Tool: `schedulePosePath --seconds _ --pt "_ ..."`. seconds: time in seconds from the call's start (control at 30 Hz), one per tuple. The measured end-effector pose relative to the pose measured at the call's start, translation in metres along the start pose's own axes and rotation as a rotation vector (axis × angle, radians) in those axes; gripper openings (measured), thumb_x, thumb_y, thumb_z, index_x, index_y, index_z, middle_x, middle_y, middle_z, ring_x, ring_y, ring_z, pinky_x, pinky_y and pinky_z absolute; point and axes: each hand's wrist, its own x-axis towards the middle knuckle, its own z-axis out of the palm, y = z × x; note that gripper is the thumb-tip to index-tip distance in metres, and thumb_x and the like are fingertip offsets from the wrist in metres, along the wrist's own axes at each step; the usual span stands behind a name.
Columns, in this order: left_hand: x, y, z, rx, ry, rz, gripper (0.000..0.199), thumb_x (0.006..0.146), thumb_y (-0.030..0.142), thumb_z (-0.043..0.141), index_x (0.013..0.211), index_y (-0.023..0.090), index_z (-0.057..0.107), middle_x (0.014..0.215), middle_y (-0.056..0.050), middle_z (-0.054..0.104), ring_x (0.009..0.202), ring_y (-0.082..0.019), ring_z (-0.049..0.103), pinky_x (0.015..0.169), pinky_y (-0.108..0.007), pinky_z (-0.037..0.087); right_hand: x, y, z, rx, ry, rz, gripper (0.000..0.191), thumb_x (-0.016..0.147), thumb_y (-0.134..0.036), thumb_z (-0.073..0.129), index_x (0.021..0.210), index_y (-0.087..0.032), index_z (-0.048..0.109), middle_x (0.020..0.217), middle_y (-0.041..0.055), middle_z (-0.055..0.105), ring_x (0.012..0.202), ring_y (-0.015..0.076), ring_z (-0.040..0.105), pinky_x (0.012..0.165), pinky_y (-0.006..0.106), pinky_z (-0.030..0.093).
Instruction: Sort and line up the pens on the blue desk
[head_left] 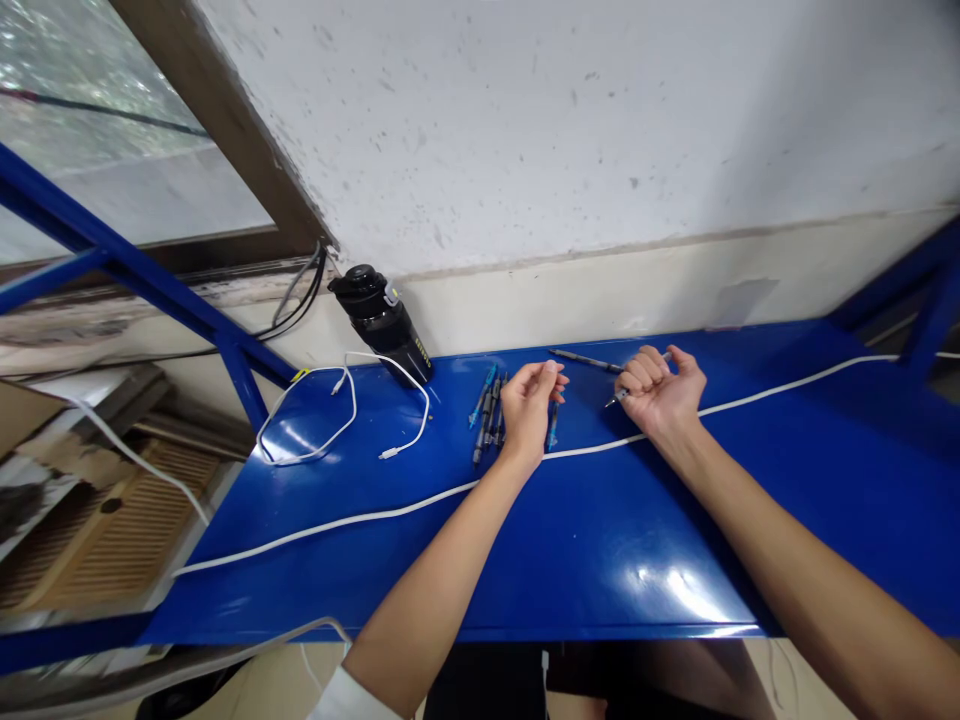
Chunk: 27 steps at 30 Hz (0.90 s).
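My right hand (661,396) is closed round a pen (616,397), whose pointed tip sticks out to the left; most of the barrel is hidden in the fist. To its left, my left hand (527,402) has curled fingers with the thumb pressed against them; whether anything is between them is hidden. Several dark and blue pens (487,415) lie in a bunch just left of that hand, partly covered by it. A blue pen (553,428) shows at its right side. Behind the hands, near the wall, lies a dark pen (586,360).
A black bottle (386,330) stands at the back left of the blue table (600,540). A thin white cable (352,400) lies looped before it. A thicker white cable (375,515) crosses the table under my arms. Blue frame bars (240,375) rise at the left.
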Motion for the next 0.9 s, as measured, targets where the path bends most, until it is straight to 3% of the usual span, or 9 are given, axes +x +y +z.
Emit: schedulePosePath --seconds 0.13,0.3,0.43,0.57,0.7,0.8,0.9 --pt "0.001 0.001 0.000 0.020 -0.035 -0.025 0.039 0.091 0.055 0.080 0.098 0.017 0.078 0.088 -0.007 0.075 0.077 -0.015 0.068 0.065 -0.026 0.053 0.000 0.001 -0.001 -0.028 -0.009 -0.019 0.044 0.097 -0.036 0.043 0.075 -0.027 0.006 0.054 -0.0093 0.006 0.041 0.0117 0.012 0.037 0.031 0.022" --pt "-0.003 -0.007 0.005 0.123 -0.294 -0.095 0.051 0.078 0.048 0.093 0.117 0.020 0.076 0.096 -0.009 0.079 0.083 -0.020 0.075 0.066 -0.028 0.057 -0.002 0.009 0.003 -0.078 -0.043 -0.047 0.049 0.103 -0.054 0.037 0.076 -0.026 0.008 0.054 -0.0081 0.017 0.043 0.0121 0.024 0.043 0.029 0.037" --pt "-0.005 -0.015 0.006 0.124 -0.376 -0.080 0.040 0.079 0.042 0.092 0.110 0.019 0.080 0.088 -0.006 0.080 0.079 -0.019 0.076 0.068 -0.030 0.058 -0.003 0.017 0.007 -0.183 -0.058 -0.084 0.052 0.103 -0.056 0.041 0.072 -0.025 0.014 0.054 -0.0061 0.026 0.046 0.0123 0.033 0.054 0.030 0.049" --pt "0.001 -0.016 0.001 0.153 -0.268 -0.019 0.032 0.085 0.043 0.086 0.105 0.018 0.080 0.086 -0.006 0.079 0.072 -0.016 0.071 0.065 -0.028 0.056 -0.003 0.021 0.010 -0.351 -0.136 -0.057 0.051 0.095 -0.058 0.058 0.066 -0.025 0.032 0.062 -0.0016 0.045 0.061 0.0157 0.053 0.071 0.035 0.059" --pt "0.009 -0.009 -0.006 0.125 -0.099 0.055 0.034 0.090 0.049 0.083 0.104 0.018 0.079 0.087 -0.006 0.076 0.071 -0.014 0.068 0.063 -0.027 0.054 -0.003 0.027 0.014 -0.579 -0.184 -0.039 0.037 0.090 -0.055 0.068 0.071 -0.025 0.059 0.092 0.0048 0.070 0.092 0.0217 0.068 0.084 0.036 0.061" --pt "0.016 -0.001 -0.012 0.036 0.046 0.066 0.038 0.089 0.051 0.083 0.106 0.018 0.077 0.086 -0.004 0.073 0.071 -0.013 0.066 0.067 -0.026 0.054 -0.005 0.035 0.015 -0.764 -0.223 -0.014 0.028 0.089 -0.052 0.075 0.086 -0.025 0.073 0.098 0.0045 0.075 0.090 0.0209 0.070 0.078 0.033 0.060" --pt "0.022 0.006 -0.018 -0.055 0.109 0.049 0.041 0.087 0.051 0.086 0.108 0.018 0.075 0.088 -0.003 0.073 0.074 -0.012 0.067 0.072 -0.026 0.054 -0.009 0.045 0.012 -0.961 -0.332 -0.004 0.027 0.089 -0.048 0.082 0.099 -0.024 0.078 0.098 0.0044 0.078 0.079 0.0177 0.069 0.073 0.032 0.058"
